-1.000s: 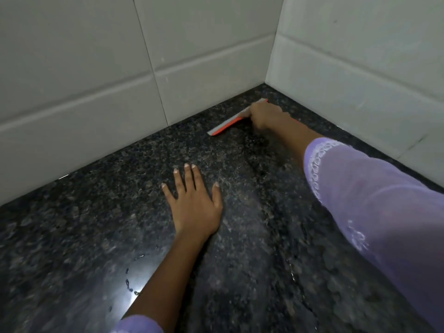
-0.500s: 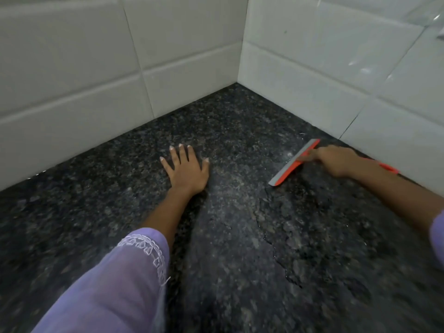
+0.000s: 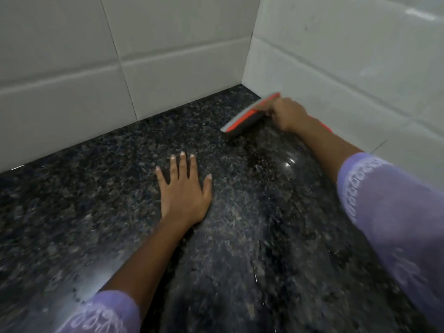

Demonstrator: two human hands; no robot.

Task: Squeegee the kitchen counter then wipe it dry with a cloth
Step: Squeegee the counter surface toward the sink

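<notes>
An orange and grey squeegee point(image 3: 247, 116) rests blade-down on the dark speckled granite counter point(image 3: 96, 200), close to the far corner and beside the right wall. My right hand point(image 3: 287, 115) is closed around its handle, whose orange end shows behind my wrist. My left hand point(image 3: 183, 188) lies flat on the counter with fingers spread, nearer to me and left of the squeegee, holding nothing. A wet, glossy streak runs across the counter below the squeegee. No cloth is in view.
White tiled walls point(image 3: 168, 44) meet in a corner at the back and close off the counter on the far side and the right side point(image 3: 348, 56). Small water drops point(image 3: 79, 296) sit near my left sleeve.
My right hand pulled the squeegee out from the corner along the right wall, then brought it back toward the corner. My left hand stayed flat on the counter.
</notes>
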